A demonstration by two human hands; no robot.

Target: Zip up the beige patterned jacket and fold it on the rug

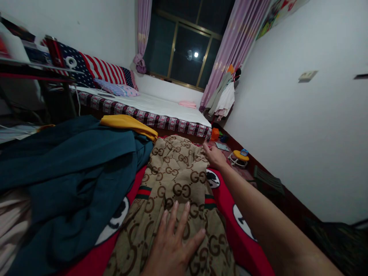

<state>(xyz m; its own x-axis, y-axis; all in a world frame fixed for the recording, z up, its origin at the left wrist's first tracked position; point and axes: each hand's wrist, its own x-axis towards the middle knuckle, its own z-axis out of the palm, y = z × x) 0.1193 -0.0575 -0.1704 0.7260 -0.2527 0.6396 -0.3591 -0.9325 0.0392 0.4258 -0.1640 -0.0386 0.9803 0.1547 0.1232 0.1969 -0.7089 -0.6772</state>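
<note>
A tan garment (pixel 172 180) printed with a brown interlocking pattern and green-red stripes lies spread along a red bed cover (pixel 230 207). My left hand (pixel 172 245) rests flat on its near part, fingers spread, palm down. My right hand (pixel 214 156) reaches out to the garment's far right edge, fingers curled at the cloth; whether it grips the edge is unclear. A dark teal garment (pixel 71 172) lies crumpled to the left of the tan one, with a yellow cloth (pixel 129 124) on its far end.
A second bed (pixel 161 107) with a white sheet, a pillow and a flag-patterned cover stands by the dark window. A desk (pixel 34 69) is at the far left. Toys and a small stool (pixel 240 157) lie on the floor along the right wall. Clothes hang in the corner.
</note>
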